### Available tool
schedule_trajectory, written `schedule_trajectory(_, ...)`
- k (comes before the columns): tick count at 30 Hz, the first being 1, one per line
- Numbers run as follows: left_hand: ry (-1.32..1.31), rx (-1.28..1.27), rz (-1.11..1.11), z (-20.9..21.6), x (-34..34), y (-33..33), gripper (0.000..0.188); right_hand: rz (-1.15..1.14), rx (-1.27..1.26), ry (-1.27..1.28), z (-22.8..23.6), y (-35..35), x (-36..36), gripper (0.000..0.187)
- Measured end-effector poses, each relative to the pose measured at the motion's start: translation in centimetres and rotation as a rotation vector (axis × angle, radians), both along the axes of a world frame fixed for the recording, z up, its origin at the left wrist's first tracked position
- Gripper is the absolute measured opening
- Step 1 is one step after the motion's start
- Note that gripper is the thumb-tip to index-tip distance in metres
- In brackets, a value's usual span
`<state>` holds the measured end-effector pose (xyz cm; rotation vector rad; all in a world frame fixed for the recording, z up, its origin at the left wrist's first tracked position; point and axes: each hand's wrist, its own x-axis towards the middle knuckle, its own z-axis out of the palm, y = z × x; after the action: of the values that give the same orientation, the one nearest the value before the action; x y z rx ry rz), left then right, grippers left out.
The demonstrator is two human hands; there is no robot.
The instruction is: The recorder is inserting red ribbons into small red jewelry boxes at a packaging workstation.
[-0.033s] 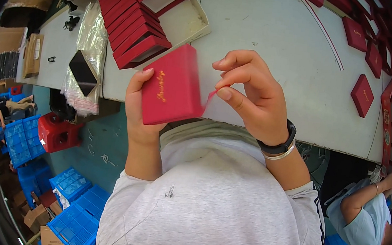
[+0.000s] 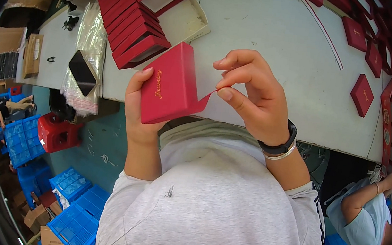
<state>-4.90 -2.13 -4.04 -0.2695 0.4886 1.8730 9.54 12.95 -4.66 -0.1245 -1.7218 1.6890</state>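
A red jewelry box (image 2: 171,87) with gold lettering on its face is in my left hand (image 2: 136,96), thumb along its left edge and the other fingers hidden behind it. From the box's right side comes a narrow red ribbon (image 2: 203,105). Its free end is pinched between thumb and forefinger of my right hand (image 2: 253,93), which is just right of the box. The ribbon curves loosely between the two.
Behind the box, red box parts (image 2: 133,19) stand in rows in a pale tray (image 2: 198,29). More red boxes (image 2: 362,95) lie at the right, near a red strip (image 2: 322,30). A phone (image 2: 83,73) rests on plastic bags (image 2: 90,36) at left. A co-worker (image 2: 366,212) is at right.
The box has tilted slightly and shifted a little left in my left hand. The ribbon now hangs in a fuller curve. My right hand has barely moved.
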Motion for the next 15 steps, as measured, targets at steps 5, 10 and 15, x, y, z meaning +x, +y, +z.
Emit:
schedule_trajectory(5,0.007,-0.056,0.030,-2.0,-0.6,-1.3,0.033,-0.090,0.214,-0.124,2.0,1.0,0.8,0.008)
schedule_trajectory(10,0.130,-0.062,-0.081,-2.0,-0.2,-0.9,0.034,-0.054,0.326,-0.193,2.5,2.0,1.1,0.009)
schedule_trajectory(15,0.274,-0.154,-0.095,-2.3,0.9,0.1,0.035,-0.044,0.443,-0.239,2.8,1.7,0.9,0.010)
